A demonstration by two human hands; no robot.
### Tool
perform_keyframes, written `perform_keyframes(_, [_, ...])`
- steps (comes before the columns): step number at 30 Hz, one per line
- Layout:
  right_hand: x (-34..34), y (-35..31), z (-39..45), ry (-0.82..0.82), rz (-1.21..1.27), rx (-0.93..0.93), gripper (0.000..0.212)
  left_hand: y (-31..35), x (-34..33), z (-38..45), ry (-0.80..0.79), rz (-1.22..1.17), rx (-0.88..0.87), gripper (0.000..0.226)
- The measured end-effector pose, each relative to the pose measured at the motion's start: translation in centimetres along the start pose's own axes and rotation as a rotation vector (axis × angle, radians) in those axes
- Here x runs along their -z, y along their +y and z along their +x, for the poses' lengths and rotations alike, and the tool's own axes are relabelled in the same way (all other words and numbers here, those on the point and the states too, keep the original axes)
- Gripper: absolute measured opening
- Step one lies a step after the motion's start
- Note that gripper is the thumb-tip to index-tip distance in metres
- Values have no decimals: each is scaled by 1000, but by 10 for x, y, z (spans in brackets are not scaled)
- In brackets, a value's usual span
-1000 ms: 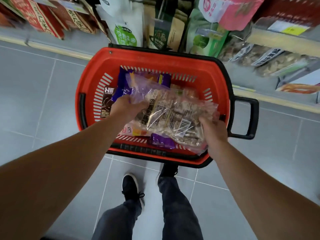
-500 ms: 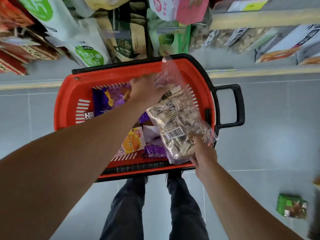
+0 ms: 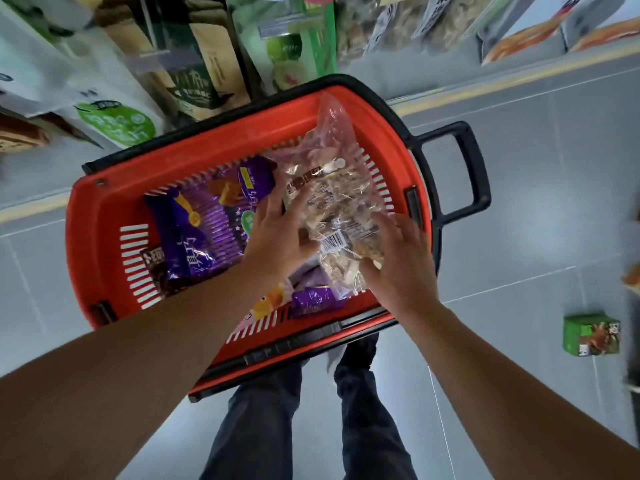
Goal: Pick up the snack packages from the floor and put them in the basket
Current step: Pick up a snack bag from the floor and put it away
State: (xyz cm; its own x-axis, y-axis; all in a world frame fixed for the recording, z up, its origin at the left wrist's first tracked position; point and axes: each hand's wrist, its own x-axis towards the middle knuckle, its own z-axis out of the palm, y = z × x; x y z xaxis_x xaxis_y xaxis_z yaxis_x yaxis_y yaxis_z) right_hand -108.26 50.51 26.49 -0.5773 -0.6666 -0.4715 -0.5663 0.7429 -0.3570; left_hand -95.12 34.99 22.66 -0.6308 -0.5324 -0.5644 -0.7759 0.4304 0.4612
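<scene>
A red basket [image 3: 104, 216] with a black handle stands on the grey floor in front of my feet. A clear bag of snacks [image 3: 332, 188] lies in its right half on top of other packages. My left hand [image 3: 280, 233] rests on the bag's left edge with fingers spread. My right hand [image 3: 398, 251] lies flat with straight fingers on the bag's near end. Purple snack packages [image 3: 207, 216] fill the basket's left half, and a smaller purple pack [image 3: 311, 301] and an orange-printed pack [image 3: 266, 303] sit near its front wall. A green snack package [image 3: 590, 334] lies on the floor to the right.
Store shelves with bags of goods [image 3: 194, 64] run along the far side, right behind the basket. Another item [image 3: 632, 278] shows at the right frame edge, blurred. My legs and shoes [image 3: 360, 351] stand just in front of the basket.
The clear bag has gone from held up over the basket to lying inside it. Both hands have loosened from gripping it to lying flat on it.
</scene>
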Motion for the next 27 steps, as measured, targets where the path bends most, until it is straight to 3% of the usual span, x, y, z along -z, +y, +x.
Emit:
perform_keyframes(3, [-18,3,17,-163,-60,22,86,-8,-7,5,-13,96,-89,102])
perform_keyframes(7, [-47,16,37,-259,-41,-43,98,-11,-17,27,-89,249,-162,109])
perform_keyframes(16, [-47,20,26,-136,39,-102,99,5,-15,48,-237,381,-132,113])
perform_keyframes(19, [-34,19,11,-89,58,-94,87,18,-4,46,-234,407,-120,101])
perform_keyframes(24, [-8,38,-23,34,188,-165,56,58,-1,18,-149,455,-255,71])
perform_keyframes(27, [9,65,-47,81,262,-255,56,97,-4,-3,-117,362,-308,51])
